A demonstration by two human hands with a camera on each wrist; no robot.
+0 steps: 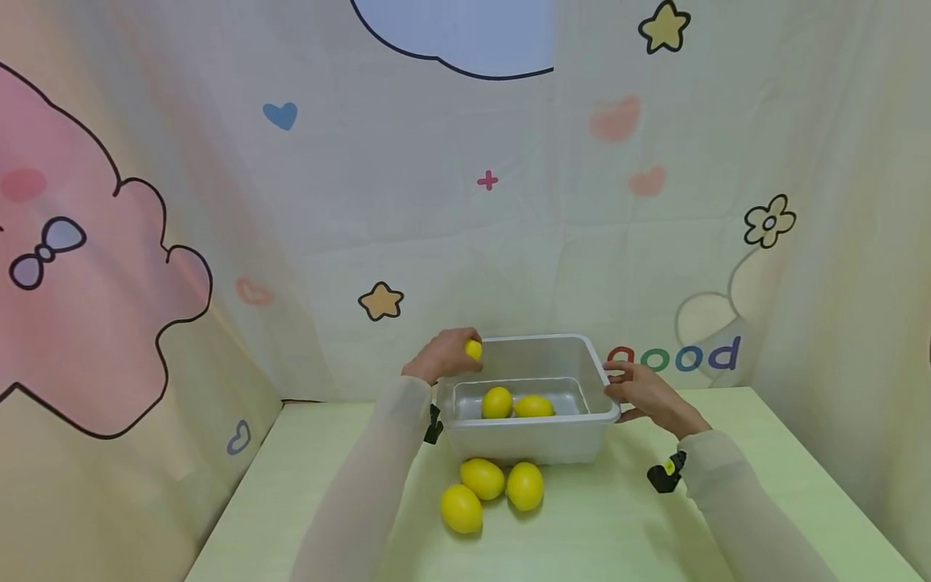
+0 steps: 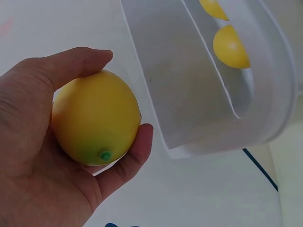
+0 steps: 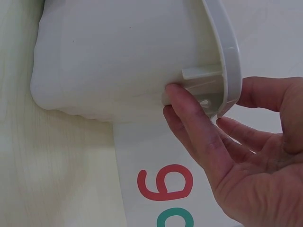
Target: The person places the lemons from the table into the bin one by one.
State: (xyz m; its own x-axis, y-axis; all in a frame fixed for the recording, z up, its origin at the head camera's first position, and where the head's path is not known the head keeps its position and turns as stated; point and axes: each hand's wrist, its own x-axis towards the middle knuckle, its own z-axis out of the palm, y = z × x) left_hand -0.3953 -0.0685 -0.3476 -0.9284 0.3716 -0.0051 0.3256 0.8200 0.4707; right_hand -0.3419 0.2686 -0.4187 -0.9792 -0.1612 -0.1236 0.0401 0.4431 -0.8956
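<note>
My left hand (image 1: 444, 354) holds a yellow lemon (image 2: 97, 116) between thumb and fingers, beside the back left rim of a white plastic bin (image 1: 524, 441). The lemon's green-tipped end shows in the left wrist view. Inside the bin lie two lemons, one on the left (image 1: 497, 402) and one near the middle (image 1: 534, 406). My right hand (image 3: 255, 156) grips the bin's right end, thumb at the rim and fingers under its lip. Three more lemons rest on the table before the bin: a back one (image 1: 482, 479), a front left one (image 1: 461, 509) and a right one (image 1: 525, 487).
A pale green table (image 1: 582, 525) carries the bin. Behind it hangs a light curtain (image 1: 436, 202) printed with stars, hearts and letters, and the bin stands close to it. Black wrist cameras (image 1: 665, 474) are strapped near both hands.
</note>
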